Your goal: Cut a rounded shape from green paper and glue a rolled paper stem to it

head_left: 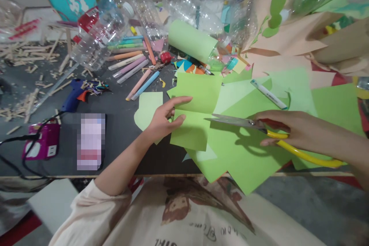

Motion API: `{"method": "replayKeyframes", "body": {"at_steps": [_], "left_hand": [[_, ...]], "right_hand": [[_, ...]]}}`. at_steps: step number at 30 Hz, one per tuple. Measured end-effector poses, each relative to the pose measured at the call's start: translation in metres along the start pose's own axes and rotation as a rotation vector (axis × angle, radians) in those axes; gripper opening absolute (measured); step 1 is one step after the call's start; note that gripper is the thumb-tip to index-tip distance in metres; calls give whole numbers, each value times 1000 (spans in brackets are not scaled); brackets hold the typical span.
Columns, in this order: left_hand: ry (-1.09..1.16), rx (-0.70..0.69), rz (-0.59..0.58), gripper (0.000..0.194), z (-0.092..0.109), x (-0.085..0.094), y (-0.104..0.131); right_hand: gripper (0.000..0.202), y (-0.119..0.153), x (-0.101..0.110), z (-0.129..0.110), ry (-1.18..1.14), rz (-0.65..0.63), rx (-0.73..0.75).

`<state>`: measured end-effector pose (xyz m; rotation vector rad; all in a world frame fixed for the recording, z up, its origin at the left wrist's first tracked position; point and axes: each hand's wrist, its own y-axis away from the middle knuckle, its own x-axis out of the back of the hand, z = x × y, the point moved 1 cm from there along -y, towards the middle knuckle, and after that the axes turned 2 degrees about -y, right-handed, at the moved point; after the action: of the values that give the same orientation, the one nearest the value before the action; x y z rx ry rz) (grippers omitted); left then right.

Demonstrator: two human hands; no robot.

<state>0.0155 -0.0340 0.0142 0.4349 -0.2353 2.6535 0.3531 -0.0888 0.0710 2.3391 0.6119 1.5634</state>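
As the head view shows, one creased green sheet (191, 134) lies at centre frame, the left hand (161, 120) at its left edge, thumb and forefinger spread across the crease, any pinch underneath impossible to tell. Right of centre: scissors (248, 123), yellow-handled, gripped by the right hand (302, 127), blades slightly parted by the sheet's right edge. Handling, as judged: sheet light, floppy, easily bent, best held beside the crease; scissors rigid, best taken by the loops.

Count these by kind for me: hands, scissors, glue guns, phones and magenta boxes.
Hands: 2
Scissors: 1 pair, yellow-handled
Glue guns: 1, blue
Phones: 1
Magenta boxes: 1
Total: 6
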Motion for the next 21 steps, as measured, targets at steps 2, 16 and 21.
{"method": "replayKeyframes", "body": {"at_steps": [2,16,21], "left_hand": [[-9,-19,-14,42,1,0,0],[-14,-66,-62,42,3,-3,3],[-15,-74,-66,40,1,-3,3]], "right_hand": [[75,-2,-1,-3,-58,-138,45],[72,-10,-3,-14,-111,-213,82],[68,-10,-5,-14,-104,-247,88]]}}
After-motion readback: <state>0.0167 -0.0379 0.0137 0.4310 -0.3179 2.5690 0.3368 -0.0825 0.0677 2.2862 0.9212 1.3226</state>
